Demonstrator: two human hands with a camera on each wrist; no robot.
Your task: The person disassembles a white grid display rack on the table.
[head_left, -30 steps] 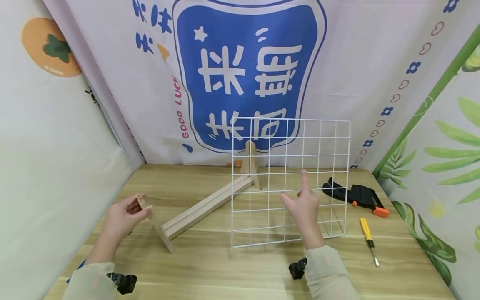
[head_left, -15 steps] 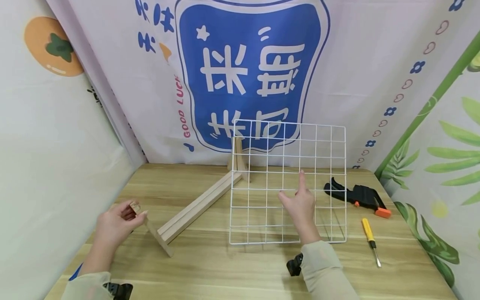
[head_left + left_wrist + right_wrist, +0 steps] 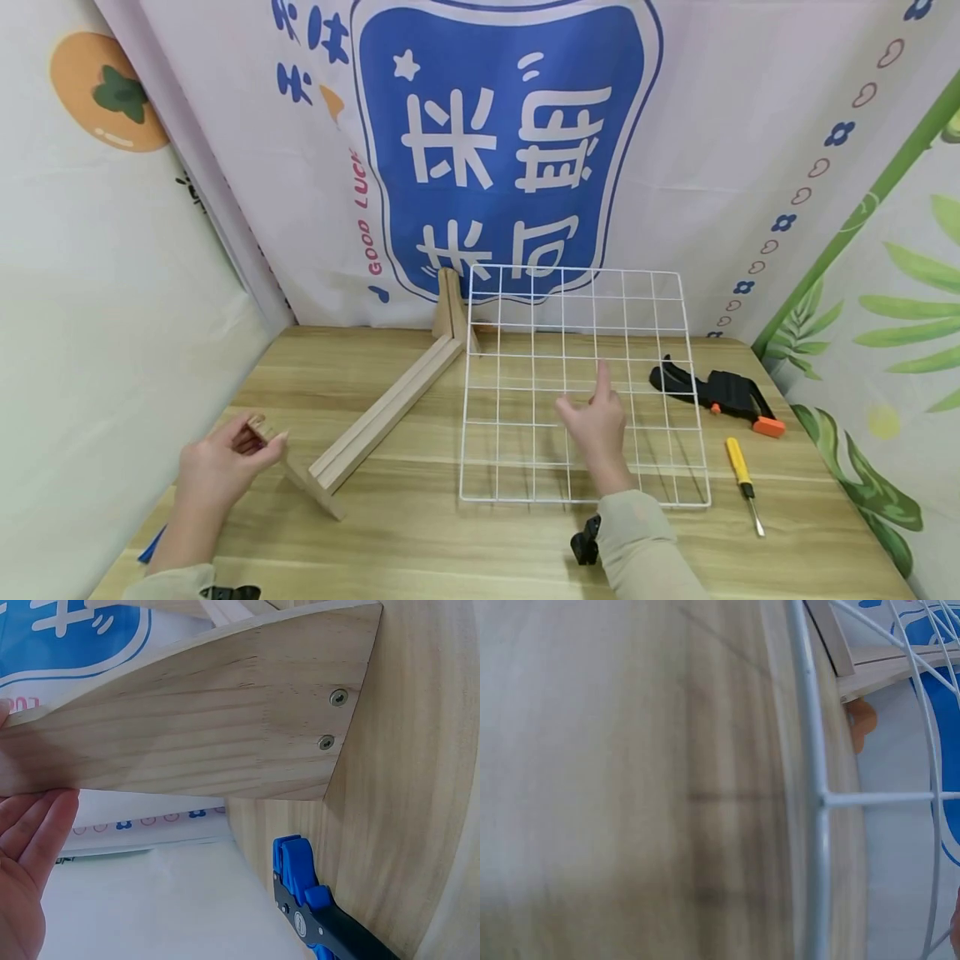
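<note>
My left hand pinches the raised end of a wooden stand, made of a grooved crossbar between two tapered end pieces. In the left wrist view the near end piece shows two screws, and the fingers press its edge. To the right, a white wire grid panel is held tilted up by my right hand. Its index finger points up along a wire while the others curl at the mesh. The panel's left edge overlaps the stand's far end piece in the head view.
A black-and-orange clamp and a yellow-handled screwdriver lie at the right. A blue-and-black hand tool lies at the left. A printed curtain hangs behind the table.
The stand has swung left, its far end coming out from behind the grid panel, as my left hand moved left and down. The panel's top edge has dropped and leans back more.
</note>
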